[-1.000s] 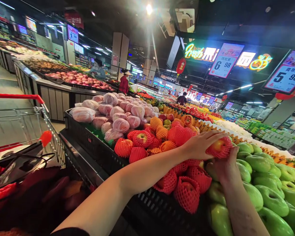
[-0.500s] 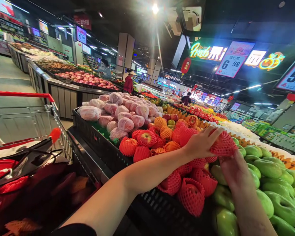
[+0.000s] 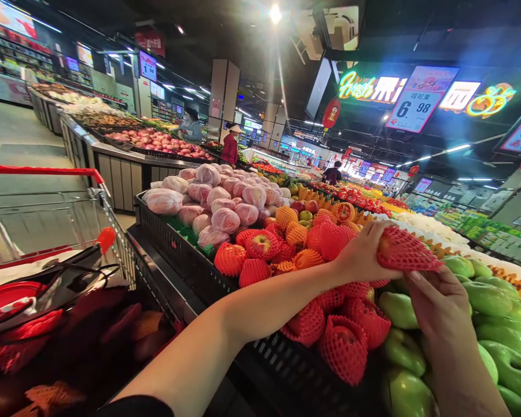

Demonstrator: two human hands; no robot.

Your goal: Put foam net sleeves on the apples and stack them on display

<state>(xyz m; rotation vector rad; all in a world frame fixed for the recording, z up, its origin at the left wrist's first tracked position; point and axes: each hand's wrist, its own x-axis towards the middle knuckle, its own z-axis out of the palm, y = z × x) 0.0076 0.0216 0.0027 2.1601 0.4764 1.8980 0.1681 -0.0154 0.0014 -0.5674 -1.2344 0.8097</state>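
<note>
Both hands lift one apple [image 3: 406,250] in a red foam net just above the black crate [image 3: 186,260] of netted fruit — the left hand [image 3: 363,253] clasps its near end, the right hand [image 3: 438,304] pinches the net from below. Green apples [image 3: 486,298] lie beside the crate; a shopping cart [image 3: 47,231] stands at its other side.

Both forearms were bare to past the elbow. Left arm [image 3: 243,313] showed a dark sleeve edge [image 3: 134,407] at the upper arm. No rings or watch seen.
</note>
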